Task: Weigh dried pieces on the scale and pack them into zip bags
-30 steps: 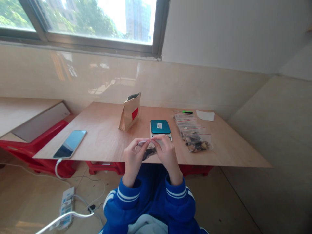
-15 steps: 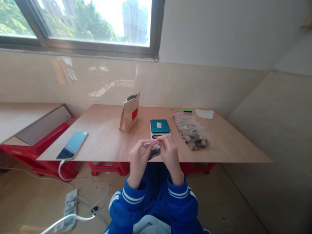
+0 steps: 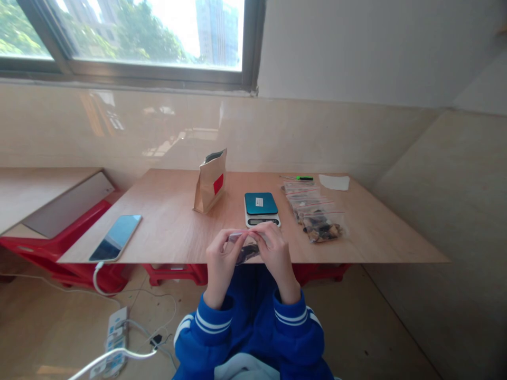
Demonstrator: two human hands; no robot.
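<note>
A clear zip bag point(image 3: 249, 252) with dark pieces in it hangs between my hands at the table's front edge. My left hand point(image 3: 222, 257) pinches its top edge on the left. On the right, my right hand point(image 3: 274, 252) grips the same edge, thumbs close together. Just beyond my fingers lies a digital kitchen scale point(image 3: 260, 205) with a teal top and a small display. To its right, several filled zip bags point(image 3: 322, 226) overlap in a row, holding dark and tan pieces.
A brown paper pouch point(image 3: 209, 184) with a red label stands behind left on the wooden table point(image 3: 166, 227). A phone point(image 3: 116, 237) on a white cable lies at the left edge. At the back right are a green-black screwdriver point(image 3: 304, 178) and white paper point(image 3: 335, 182). Red stools point(image 3: 178, 273) sit below.
My hands have shifted slightly left with the zip bag, and more of the bag and the scale's display shows now. Both hands still pinch the bag's top.
</note>
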